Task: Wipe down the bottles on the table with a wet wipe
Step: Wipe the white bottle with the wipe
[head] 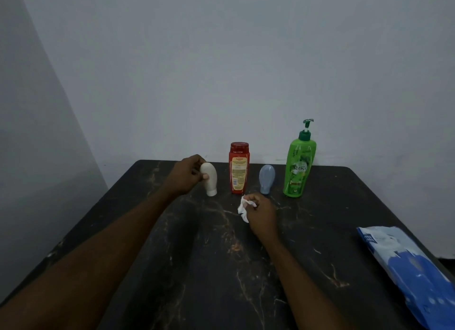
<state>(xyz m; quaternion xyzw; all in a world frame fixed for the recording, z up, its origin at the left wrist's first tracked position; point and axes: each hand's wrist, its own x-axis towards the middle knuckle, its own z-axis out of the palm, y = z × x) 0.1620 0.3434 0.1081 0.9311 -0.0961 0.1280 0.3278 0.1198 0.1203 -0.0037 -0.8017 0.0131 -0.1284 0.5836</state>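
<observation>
On table (197, 268) | left hand (187, 174) grips white bottle (210, 179) | upright, cap down

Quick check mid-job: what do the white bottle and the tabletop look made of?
White bottle: probably matte plastic; smooth, opaque, no sharp glints. Tabletop: dark stone or marble-look laminate, judging by pale and rusty veins; which, I cannot tell.
</observation>
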